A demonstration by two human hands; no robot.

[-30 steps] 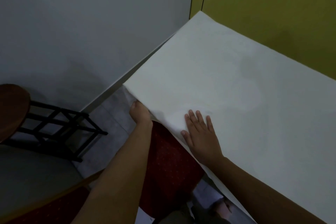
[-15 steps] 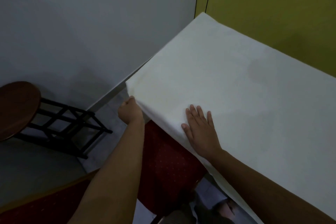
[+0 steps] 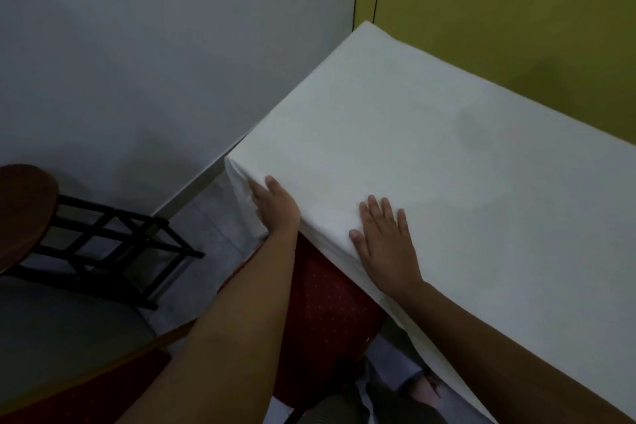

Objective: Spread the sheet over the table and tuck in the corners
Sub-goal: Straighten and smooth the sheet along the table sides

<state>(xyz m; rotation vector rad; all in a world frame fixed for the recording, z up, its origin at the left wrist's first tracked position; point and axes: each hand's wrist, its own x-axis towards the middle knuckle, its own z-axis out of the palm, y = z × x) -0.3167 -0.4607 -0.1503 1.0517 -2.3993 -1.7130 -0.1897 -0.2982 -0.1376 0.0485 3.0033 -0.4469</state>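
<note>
A round brown wooden stool [image 3: 24, 213] on a black frame stands at far left, well apart from the work. Next comes the left grip [image 3: 275, 208], fingers straight and laid against the hanging flap of the white cloth sheet [image 3: 447, 165], thumb up on the bench edge; whether cloth is caught beneath I cannot tell. The loose corner fold lies just beyond its fingertips, up and left, so this hand is nearer and likely does the tucking. Below, a red dotted upholstered chair [image 3: 330, 303] sits under the edge. The right grip [image 3: 383, 241], fingers spread, presses flat on the sheet's top beside that edge. The sheet covers the bench, long axis running rightward
</note>
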